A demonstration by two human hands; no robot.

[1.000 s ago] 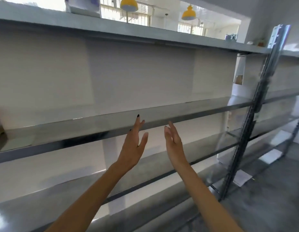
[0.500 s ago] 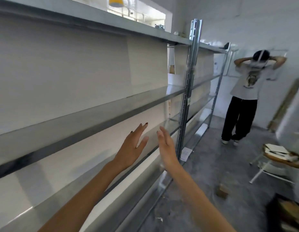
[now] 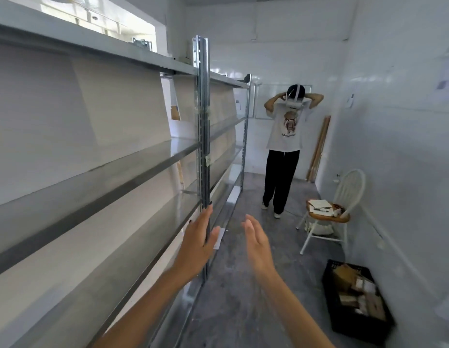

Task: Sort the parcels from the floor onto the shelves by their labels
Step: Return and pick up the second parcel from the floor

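Observation:
A long metal shelf unit [image 3: 143, 159] with bare grey shelves runs along the left wall. My left hand [image 3: 197, 241] is raised in front of its upright post [image 3: 203, 136], fingers apart, holding nothing. My right hand [image 3: 258, 243] is held up beside it, palm facing left, also empty. A black crate [image 3: 339, 322] stands on the floor at the lower right, against the wall. Several brown parcels [image 3: 358, 295] with white labels lie inside it. Both hands are well away from the crate.
A person in a white T-shirt and black trousers [image 3: 283, 146] stands at the far end of the narrow aisle, hands at a headset. A white chair [image 3: 329, 214] with papers on its seat stands by the right wall. Wooden slats [image 3: 319, 146] lean in the corner.
My view has swung right, from facing the shelves to looking down the aisle. The crate of parcels, the chair and the person have come into sight. Both hands stay raised and empty.

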